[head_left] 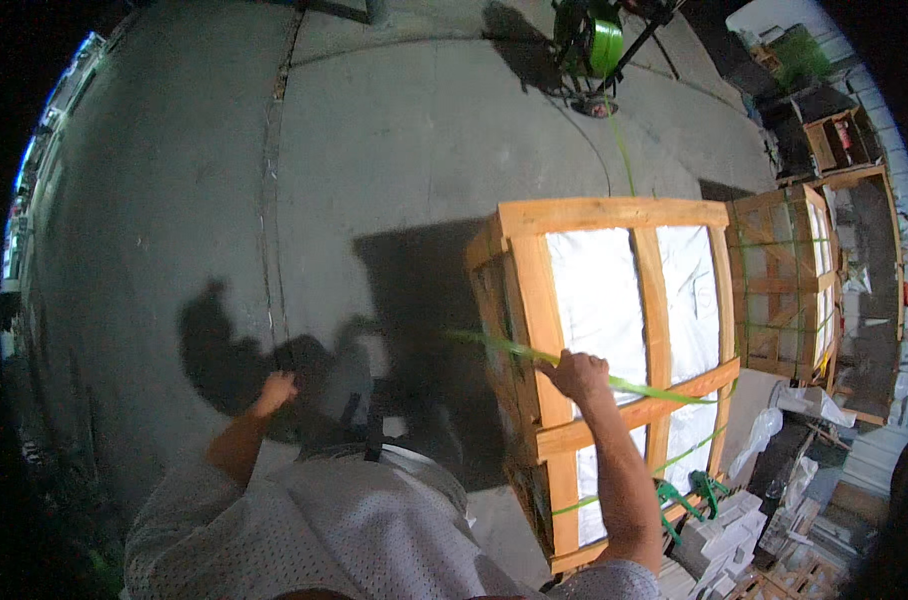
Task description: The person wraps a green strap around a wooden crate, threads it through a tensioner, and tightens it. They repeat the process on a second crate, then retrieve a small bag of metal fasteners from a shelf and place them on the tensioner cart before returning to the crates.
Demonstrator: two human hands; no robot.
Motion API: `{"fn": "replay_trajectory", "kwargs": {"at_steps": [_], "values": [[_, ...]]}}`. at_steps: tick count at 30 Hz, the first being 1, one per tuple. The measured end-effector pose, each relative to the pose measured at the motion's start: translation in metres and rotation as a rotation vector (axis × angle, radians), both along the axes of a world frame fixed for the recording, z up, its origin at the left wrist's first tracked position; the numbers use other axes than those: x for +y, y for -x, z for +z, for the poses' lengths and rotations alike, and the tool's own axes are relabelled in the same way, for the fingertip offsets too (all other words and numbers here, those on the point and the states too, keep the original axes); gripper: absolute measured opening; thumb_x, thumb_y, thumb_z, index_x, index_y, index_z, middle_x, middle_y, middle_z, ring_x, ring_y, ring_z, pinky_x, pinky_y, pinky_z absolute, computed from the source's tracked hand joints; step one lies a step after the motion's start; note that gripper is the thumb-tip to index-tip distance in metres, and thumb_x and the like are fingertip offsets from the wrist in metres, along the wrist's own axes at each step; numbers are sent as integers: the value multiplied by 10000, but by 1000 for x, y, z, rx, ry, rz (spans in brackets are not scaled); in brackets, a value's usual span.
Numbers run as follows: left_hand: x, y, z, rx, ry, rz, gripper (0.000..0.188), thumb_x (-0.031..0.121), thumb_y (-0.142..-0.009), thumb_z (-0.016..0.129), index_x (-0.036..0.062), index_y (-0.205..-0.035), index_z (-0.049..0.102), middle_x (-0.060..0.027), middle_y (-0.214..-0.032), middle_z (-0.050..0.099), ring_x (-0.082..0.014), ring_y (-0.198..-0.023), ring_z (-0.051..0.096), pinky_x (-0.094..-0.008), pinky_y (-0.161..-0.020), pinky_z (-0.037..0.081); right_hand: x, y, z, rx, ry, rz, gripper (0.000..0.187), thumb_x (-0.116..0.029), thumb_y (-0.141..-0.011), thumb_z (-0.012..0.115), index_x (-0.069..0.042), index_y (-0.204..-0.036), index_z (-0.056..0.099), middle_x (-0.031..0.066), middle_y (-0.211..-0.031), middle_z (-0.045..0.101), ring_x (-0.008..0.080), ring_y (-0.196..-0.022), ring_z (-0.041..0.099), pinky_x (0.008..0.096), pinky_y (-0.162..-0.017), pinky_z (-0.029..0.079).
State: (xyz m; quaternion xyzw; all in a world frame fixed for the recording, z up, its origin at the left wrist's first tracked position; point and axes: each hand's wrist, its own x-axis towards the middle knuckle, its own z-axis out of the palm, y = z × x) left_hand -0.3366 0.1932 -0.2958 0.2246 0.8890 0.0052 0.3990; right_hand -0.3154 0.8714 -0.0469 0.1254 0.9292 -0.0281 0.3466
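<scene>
**Green strap drawn across crate top**

Nearest, at 6 o'clock: pale perforated shirt (304,530), both forearms rising from the lower edge.

Right hand (577,377), just right of centre: fingers closed round a green plastic strap (504,347), knuckles up, resting on the near timber of a wooden crate (614,215). Strap running from about 9 o'clock of the hand, free end out past the crate's left corner, then on toward 4 o'clock over the slats.

Left hand (276,388), at 8 o'clock of centre, well apart from the crate, over bare concrete floor (174,180). Fingers curled, seemingly holding nothing; hard to confirm against the shadow.

Handling, judged: strap thin, light, springy, stiff along its length, slick-faced, edges likely sharp under tension. Best gripped flat and near the crate edge, as here. Crate looks heavy, rigid; white wrapped contents (599,290) possibly fragile.

Further out, 3 o'clock: second strapped crate (784,280). At 5 o'clock: green-handled tool (689,492) by white blocks. At 12 o'clock: strap reel on a stand (599,45), thin green line trailing down to the crate.

Hidden or unclear: crate's far and right faces, contents under wrap, strap's run below the crate, right rim clutter blurred.
</scene>
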Motion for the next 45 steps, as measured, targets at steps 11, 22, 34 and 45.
{"fn": "replay_trajectory", "kwargs": {"at_steps": [11, 22, 34, 45], "values": [[-35, 87, -6, -449, -190, 370, 266, 268, -929, 543, 37, -963, 671, -116, -960, 676, -290, -832, 652, -474, -845, 471, -31, 64, -12, -239, -166, 51, 295, -346, -888, 565, -110, -913, 740, 80, -937, 723, 233, -877, 698, 366, -705, 531], [14, 451, 14, -522, -494, 1237, 366, 287, -958, 457, 41, -1228, 436, -153, -814, 626, -247, -479, 569, -348, -372, 456, -33, 140, -34, -676, -444, 117, 126, -209, -826, 640, -99, -823, 701, 17, -774, 641, 190, -653, 561, 421, -491, 362], [113, 544, -16, -441, -415, 629, 267, 293, -900, 539, 42, -933, 625, -105, -771, 631, -269, -542, 589, -385, -451, 478, -10, 171, -53, -465, -329, -146, 217, -244, -876, 588, -122, -975, 736, 51, -1024, 704, 259, -926, 646, 516, -750, 373], [233, 683, 26, -351, -56, 244, 282, 267, -903, 524, 14, -948, 640, -123, -847, 630, -265, -697, 592, -389, -589, 478, 12, 187, -92, -432, 87, -394, 233, -252, -882, 537, -132, -971, 716, 65, -1032, 700, 265, -954, 653, 502, -819, 399]]}}
